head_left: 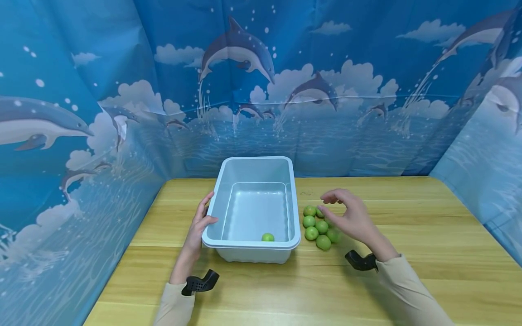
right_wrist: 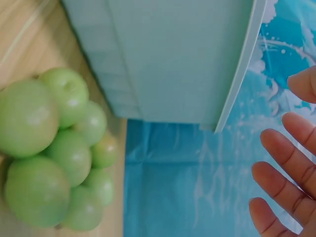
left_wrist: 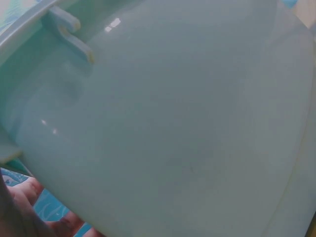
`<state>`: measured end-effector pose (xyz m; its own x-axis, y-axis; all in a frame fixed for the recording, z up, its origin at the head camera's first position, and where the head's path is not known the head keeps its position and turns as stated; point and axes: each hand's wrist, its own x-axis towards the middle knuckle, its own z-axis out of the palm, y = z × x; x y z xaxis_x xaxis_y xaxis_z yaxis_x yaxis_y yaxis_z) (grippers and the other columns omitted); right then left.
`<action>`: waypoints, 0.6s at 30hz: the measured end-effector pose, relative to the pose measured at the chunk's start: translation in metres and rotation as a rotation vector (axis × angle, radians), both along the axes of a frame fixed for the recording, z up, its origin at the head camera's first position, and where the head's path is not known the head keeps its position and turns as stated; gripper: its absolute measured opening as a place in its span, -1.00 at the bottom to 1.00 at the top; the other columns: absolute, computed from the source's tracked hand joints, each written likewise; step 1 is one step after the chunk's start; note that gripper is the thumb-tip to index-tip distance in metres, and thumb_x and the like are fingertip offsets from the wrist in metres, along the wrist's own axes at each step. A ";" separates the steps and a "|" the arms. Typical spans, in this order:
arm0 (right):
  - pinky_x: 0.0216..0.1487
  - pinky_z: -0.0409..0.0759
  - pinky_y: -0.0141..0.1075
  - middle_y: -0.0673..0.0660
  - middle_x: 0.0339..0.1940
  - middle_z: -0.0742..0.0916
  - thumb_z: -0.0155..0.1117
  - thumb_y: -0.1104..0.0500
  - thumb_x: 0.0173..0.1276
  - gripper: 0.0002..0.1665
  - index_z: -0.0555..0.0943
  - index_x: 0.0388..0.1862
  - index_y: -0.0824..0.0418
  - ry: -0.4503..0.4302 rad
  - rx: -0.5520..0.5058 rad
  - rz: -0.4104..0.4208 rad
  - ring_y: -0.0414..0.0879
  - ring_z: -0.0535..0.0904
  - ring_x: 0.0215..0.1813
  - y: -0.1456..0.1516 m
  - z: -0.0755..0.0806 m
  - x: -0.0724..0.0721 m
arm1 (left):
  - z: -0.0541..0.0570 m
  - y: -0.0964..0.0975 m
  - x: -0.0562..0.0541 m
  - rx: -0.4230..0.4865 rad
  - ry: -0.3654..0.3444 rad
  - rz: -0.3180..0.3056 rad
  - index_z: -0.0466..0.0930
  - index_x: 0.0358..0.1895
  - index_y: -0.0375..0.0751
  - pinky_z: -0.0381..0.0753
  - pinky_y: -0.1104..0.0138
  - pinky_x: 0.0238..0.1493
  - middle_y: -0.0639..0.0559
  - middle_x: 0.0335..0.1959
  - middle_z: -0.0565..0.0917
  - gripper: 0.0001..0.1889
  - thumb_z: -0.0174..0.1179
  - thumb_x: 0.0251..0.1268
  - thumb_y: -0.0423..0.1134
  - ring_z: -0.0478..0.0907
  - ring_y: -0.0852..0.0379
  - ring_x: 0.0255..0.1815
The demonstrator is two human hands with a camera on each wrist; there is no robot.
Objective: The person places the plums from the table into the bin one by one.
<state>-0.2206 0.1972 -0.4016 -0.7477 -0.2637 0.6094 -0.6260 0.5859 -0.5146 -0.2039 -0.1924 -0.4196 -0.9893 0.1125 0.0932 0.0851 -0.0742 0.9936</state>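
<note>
A light blue plastic bin (head_left: 256, 256) stands upright on the table. One round green fruit (head_left: 268, 237) lies inside it at the near wall. My left hand (head_left: 199, 222) grips the bin's left rim, thumb over the edge and fingers along the outside; the bin's side fills most of the left wrist view. Several more green fruits (head_left: 322, 227) are grouped on the table to the right of the bin, smooth and dimpled at the stem like small apples. Over that group hovers my right hand (head_left: 348, 215), fingers apart and holding nothing, partly hiding the farther fruits.
The wooden table (head_left: 408, 226) runs under everything. A blue curtain (head_left: 342, 136) printed with dolphins closes off the back and both sides. Dark wrist cameras, such as the right one (head_left: 360, 261), jut from both forearms.
</note>
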 end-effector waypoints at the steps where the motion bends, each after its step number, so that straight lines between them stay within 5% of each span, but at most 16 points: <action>1: -0.17 0.41 -0.13 0.04 -0.27 0.66 0.41 0.23 0.14 -0.73 0.61 -0.16 0.16 -0.006 0.002 -0.008 -0.05 0.53 -0.19 0.002 -0.002 0.000 | 0.000 0.000 0.000 0.001 0.001 0.001 0.03 0.48 0.11 0.13 -0.04 0.17 -0.10 0.40 0.06 -0.27 -0.07 0.22 -0.40 0.06 -0.14 0.32; 18: -0.22 0.45 -0.01 0.09 -0.22 0.67 0.38 0.16 0.20 -0.73 0.61 -0.12 0.19 -0.090 0.092 -0.031 0.00 0.53 -0.20 0.025 -0.030 0.005 | 0.000 0.000 0.000 0.013 0.009 -0.013 0.01 0.48 0.10 0.10 -0.06 0.20 -0.08 0.42 0.04 -0.28 -0.09 0.23 -0.41 0.03 -0.14 0.34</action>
